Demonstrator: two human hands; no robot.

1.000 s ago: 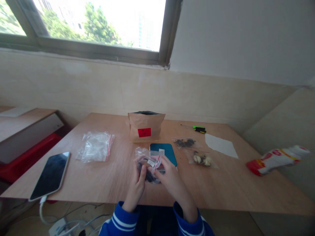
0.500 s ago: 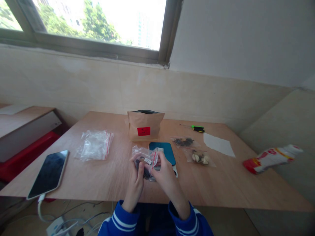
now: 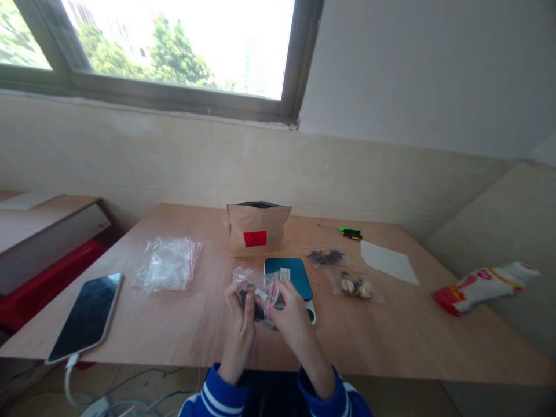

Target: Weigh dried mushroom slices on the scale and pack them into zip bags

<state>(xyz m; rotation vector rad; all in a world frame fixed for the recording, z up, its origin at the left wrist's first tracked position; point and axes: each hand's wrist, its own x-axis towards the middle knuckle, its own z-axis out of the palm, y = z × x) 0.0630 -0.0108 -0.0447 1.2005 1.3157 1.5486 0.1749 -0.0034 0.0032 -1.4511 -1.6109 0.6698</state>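
Note:
A clear zip bag (image 3: pixel 259 294) with a red seal strip and dark pieces inside is held up over the table's front part. My left hand (image 3: pixel 240 315) is closed on its left side, thumb in front. My right hand (image 3: pixel 292 310) pinches the bag near the red strip at its right end. Just behind my right hand lies a small scale (image 3: pixel 295 275) with a blue top and a white front edge, partly hidden. Beyond the hands stands a brown paper pouch (image 3: pixel 258 223) with a red label, its top gaping.
Left are a pile of clear zip bags (image 3: pixel 167 264) and a phone (image 3: pixel 89 315) with a cable. Right are a bag of dark pieces (image 3: pixel 328 256), a bag of pale pieces (image 3: pixel 355 285), screwdrivers (image 3: pixel 350 232), white paper (image 3: pixel 388 262) and a tilted bottle (image 3: pixel 482 286).
The whole view has shifted slightly, so everything sits a little lower. Both hands keep their hold on the zip bag, with only small finger movement.

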